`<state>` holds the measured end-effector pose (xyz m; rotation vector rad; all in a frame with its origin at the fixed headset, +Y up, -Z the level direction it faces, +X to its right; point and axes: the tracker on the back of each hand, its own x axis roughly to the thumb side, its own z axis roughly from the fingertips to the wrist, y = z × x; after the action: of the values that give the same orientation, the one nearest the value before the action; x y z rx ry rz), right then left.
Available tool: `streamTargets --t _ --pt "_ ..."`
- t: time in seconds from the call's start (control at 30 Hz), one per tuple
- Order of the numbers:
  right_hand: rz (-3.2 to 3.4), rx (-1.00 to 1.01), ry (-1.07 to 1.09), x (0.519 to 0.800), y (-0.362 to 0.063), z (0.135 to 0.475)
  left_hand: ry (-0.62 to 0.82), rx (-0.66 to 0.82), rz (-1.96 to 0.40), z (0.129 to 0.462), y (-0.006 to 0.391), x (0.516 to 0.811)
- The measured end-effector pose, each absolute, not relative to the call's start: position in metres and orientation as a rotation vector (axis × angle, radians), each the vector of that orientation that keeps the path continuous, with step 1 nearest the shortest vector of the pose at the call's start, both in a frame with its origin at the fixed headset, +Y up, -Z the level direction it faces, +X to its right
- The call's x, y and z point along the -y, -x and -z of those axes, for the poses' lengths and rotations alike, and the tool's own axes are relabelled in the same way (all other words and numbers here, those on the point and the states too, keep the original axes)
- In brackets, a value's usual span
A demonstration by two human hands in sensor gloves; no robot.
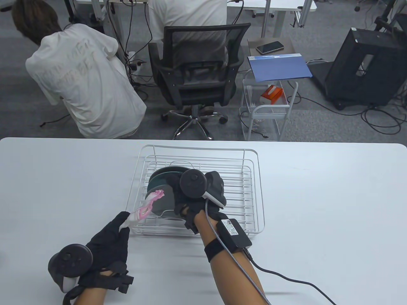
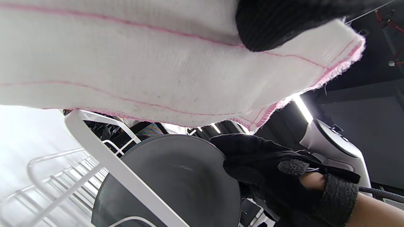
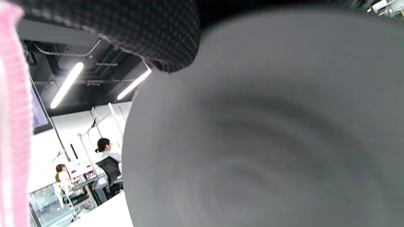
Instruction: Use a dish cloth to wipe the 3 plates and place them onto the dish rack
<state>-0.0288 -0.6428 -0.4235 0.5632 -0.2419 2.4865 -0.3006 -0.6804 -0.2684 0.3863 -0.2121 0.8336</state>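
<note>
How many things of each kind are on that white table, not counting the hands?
Plates: 3, upright in the rack; the right hand holds the front grey plate, and the two behind it are partly hidden
Dish cloth: 1, pinched by the left hand
Dish rack: 1
Total: 5

Three plates [image 1: 160,190] stand in one dish rack [image 1: 254,203]. One cloth [image 1: 148,206], two gloved hands, one table [image 1: 318,190], two people, one office chair [image 1: 197,79].
</note>
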Motion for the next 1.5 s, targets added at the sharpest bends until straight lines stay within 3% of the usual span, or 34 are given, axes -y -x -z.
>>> streamTargets --t 0.27,0.43,0.7,0.83,1.03,1.3,1.5 --pt "-2.438 0.28 -0.497 0.632 0.008 0.41 -0.382 0.222 -0.821 0.268 0.299 0.681" --pt "-2.303 0.241 -0.431 0.635 -0.014 0.378 -0.378 0.228 -0.811 0.268 0.297 0.681" --pt "-2.019 0.063 -0.402 0.675 -0.045 0.301 -0.344 0.263 -0.741 0.267 0.284 0.686" --pt "-1.927 0.06 -0.376 0.699 -0.061 0.277 -0.32 0.295 -0.68 0.266 0.273 0.689" --pt "-1.911 0.0 -0.322 0.738 -0.089 0.273 -0.255 0.373 -0.475 0.263 0.25 0.703" --pt "-1.965 0.061 -0.336 0.729 -0.096 0.272 -0.13 0.49 -0.25 0.257 0.212 0.72" --pt "-1.895 0.095 -0.296 0.727 -0.103 0.269 0.018 0.521 0.039 0.252 0.173 0.75"
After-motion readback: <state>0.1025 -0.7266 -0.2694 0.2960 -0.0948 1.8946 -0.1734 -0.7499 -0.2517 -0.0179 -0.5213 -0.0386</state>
